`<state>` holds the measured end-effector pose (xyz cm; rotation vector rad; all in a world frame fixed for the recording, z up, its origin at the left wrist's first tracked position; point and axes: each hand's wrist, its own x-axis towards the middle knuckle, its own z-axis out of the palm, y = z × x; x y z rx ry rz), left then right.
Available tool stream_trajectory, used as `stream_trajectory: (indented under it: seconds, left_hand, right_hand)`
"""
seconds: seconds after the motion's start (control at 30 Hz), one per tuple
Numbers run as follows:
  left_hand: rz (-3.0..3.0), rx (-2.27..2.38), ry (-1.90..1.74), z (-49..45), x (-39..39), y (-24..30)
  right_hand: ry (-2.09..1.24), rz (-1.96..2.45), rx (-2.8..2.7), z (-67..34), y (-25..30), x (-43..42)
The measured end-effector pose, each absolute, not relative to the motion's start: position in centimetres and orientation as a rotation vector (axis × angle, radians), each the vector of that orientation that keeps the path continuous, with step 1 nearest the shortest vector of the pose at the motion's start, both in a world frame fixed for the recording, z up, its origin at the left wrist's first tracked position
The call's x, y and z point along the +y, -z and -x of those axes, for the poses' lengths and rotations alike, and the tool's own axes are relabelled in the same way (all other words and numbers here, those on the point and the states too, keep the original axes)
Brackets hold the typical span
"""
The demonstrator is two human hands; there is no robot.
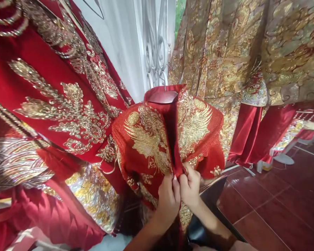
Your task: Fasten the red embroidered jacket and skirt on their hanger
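A red jacket (151,139) with gold embroidery hangs on a hanger (163,94) in the middle of the head view. Both my hands pinch its front opening near the lower part. My left hand (169,200) is closed on the left front edge. My right hand (190,186) is closed on the right front edge, touching my left hand. The two edges meet between my fingers.
A large red and gold garment (54,104) hangs close on the left. Gold brocade garments (238,45) hang at the right, with red skirts (251,132) below. A white door with a metal grille (154,42) stands behind. Dark red floor tiles (277,205) lie to the right.
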<state>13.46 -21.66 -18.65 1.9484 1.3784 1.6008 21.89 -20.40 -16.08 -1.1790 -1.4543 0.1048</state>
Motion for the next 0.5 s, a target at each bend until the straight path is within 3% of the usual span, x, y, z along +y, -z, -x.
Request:
stream_trajectory:
  seconds: [0.17, 0.27, 0.37, 0.5]
  left_hand:
    - [-1.962, 1.721, -1.093, -13.5, -16.2, 21.2]
    - [-1.962, 1.653, -1.187, -12.5, -14.7, 24.1]
    - [-1.870, 1.475, -1.296, -10.7, -16.1, 28.6]
    - [-1.241, 1.574, -1.258, -6.5, -18.9, 35.5]
  right_hand:
    - [-0.009, 1.576, -1.438, -21.9, 20.4, -14.6]
    - [-0.008, 1.507, -1.497, -21.7, 23.6, -13.9]
    - [-0.218, 1.357, -1.516, -21.8, 28.5, -15.8]
    - [-0.575, 1.448, -1.082, -24.7, 36.5, -18.2]
